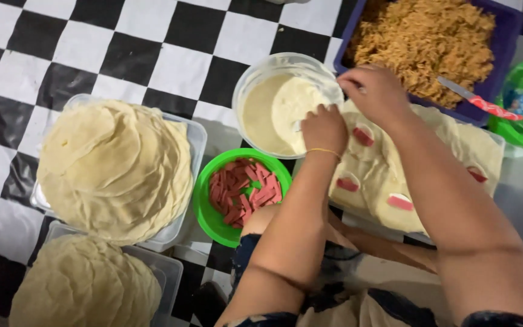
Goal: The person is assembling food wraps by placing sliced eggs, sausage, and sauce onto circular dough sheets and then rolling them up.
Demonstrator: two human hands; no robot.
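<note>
- Left edge of the floor: two clear tubs, the far wrapper stack [115, 168] and the near wrapper stack [83, 284], both heaped high with thin pale rounds. Judgement: most of the wrappers are unused, so the bulk of the work is left.
- Centre: green bowl [204, 209] holds red sausage strips [244, 191], a good number remaining.
- Just behind it, the paste bowl [276, 63] is tilted and partly full of pale batter.
- Left hand [324, 127] is at the near rim of the paste bowl, fingers curled together; whether it pinches anything I cannot tell.
- Right hand [375, 92] is at the bowl's right rim, fingers bunched on something small; what it is cannot be made out.
- Right of centre: tray [496, 140] carries laid-out wrappers [449, 136], at least four topped with a sausage piece [400, 201]. None of those seen is folded or rolled. Judgement: filling is begun, closing is not.
- Far right corner: blue tub [513, 30] of brown noodle filling [425, 36], near full, with a red-handled spoon [482, 103] lying in it.
- Right edge: second green bowl [509, 130], contents unclear.
</note>
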